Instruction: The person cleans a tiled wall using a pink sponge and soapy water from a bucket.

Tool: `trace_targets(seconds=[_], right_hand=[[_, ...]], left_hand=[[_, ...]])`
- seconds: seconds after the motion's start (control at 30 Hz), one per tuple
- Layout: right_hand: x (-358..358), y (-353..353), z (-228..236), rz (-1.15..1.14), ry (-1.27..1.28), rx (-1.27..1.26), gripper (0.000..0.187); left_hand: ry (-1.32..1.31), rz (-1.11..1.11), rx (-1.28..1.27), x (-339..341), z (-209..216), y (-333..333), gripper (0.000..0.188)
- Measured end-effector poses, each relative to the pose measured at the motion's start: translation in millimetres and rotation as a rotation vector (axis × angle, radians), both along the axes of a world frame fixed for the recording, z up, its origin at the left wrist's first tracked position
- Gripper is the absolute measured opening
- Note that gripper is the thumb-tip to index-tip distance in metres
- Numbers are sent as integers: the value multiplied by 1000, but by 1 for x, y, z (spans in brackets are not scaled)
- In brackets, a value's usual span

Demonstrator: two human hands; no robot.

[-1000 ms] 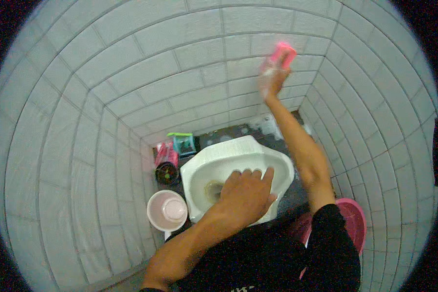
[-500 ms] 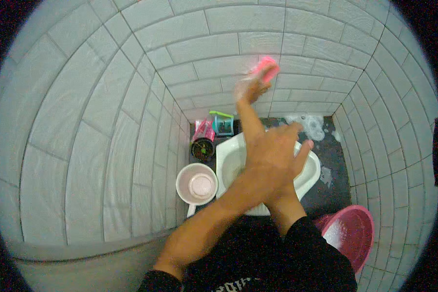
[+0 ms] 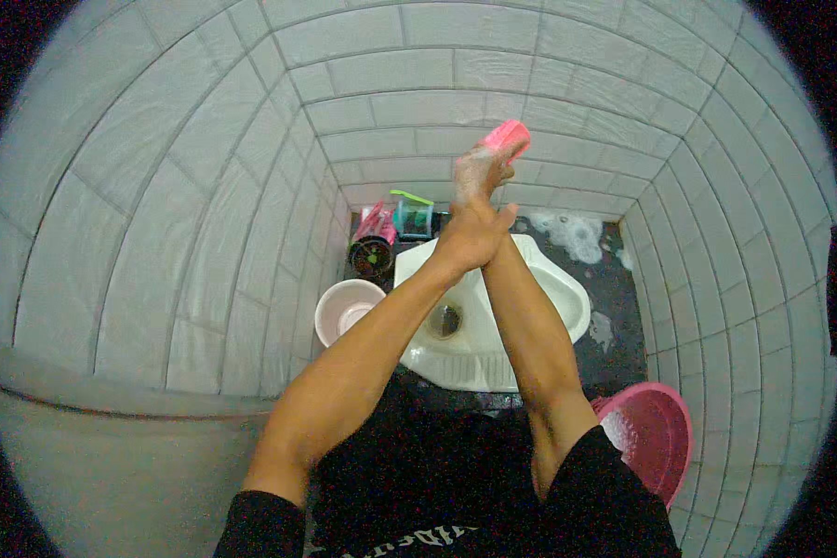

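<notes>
My right hand, with white suds on its back and wrist, is closed around a pink scrub brush in front of the back wall. I cannot tell whether the brush touches the tiles. My left hand crosses over and is wrapped about my right wrist, its thumb pointing up and to the right; its other fingers are mostly hidden. Both forearms pass above a white squat toilet, whose dark drain hole shows between them.
A pale pink dipper stands left of the toilet. Behind it are a black pot, a pink packet and a teal container with a green rim. Foam lies on the dark floor; a pink bucket holds suds at right.
My left hand has moved up along my right forearm to the wrist and closed about it. The brush remains in my right hand. The whole view has shifted slightly.
</notes>
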State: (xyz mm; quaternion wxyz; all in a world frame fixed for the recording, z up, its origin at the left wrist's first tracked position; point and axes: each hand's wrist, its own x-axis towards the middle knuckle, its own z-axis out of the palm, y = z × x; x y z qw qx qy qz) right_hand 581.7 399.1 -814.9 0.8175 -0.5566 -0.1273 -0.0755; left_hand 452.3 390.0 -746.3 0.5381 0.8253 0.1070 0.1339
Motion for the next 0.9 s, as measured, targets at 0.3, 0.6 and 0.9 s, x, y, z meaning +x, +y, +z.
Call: trace_targets(seconds=[0.3, 0.6, 0.9], right_hand=[[-43, 20, 10, -192, -489, -535, 68], [-73, 34, -2, -237, -678, -840, 70], [-38, 24, -23, 202, -782, -1177, 46]], left_hand=[[-242, -56, -201, 3, 5, 45, 62], [35, 263, 222, 1, -4, 77, 68], [61, 195, -138, 16, -22, 98, 63]])
